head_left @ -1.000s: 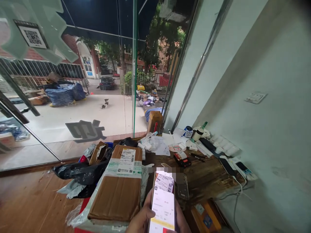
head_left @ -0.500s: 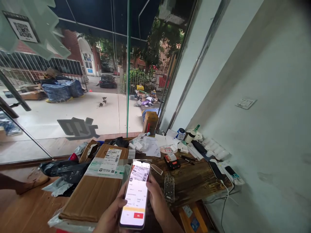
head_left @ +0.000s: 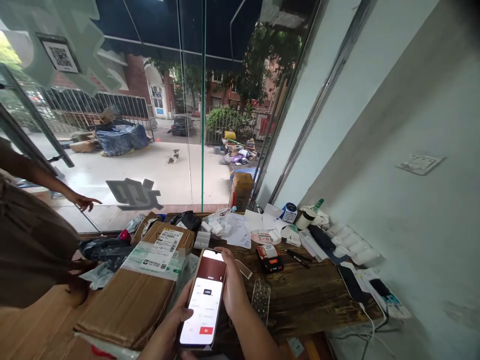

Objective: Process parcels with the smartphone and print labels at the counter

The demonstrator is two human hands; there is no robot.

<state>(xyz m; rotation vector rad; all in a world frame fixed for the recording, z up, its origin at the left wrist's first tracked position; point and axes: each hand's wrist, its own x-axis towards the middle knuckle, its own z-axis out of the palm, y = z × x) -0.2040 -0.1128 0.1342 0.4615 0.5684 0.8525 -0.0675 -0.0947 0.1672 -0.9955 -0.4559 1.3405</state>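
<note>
A lit smartphone (head_left: 205,295) is held upright-tilted between both my hands, its screen facing me with a dark red strip, white form and red button. My left hand (head_left: 175,320) is closed round its lower left side, thumb at the edge. At the upper right side, my right hand (head_left: 233,282) grips the phone, fingers near the top corner. Just left of the phone lies a taped cardboard box (head_left: 131,295) with a shipping label (head_left: 165,248). To the right, a patterned clear phone case (head_left: 260,301) rests on the table beside my right forearm.
The wooden table (head_left: 311,290) carries a small black-and-orange printer (head_left: 269,258), pens (head_left: 298,257), papers (head_left: 238,231) and a phone on a cable (head_left: 351,282). Black plastic bags (head_left: 107,252) lie left. Another person (head_left: 30,235) stands there, one hand pointing. Glass front ahead, wall at right.
My right thumb has left the screen, and that hand has moved up the phone's edge. The screen's top turned from a label picture to dark red. Another person has stepped in at left.
</note>
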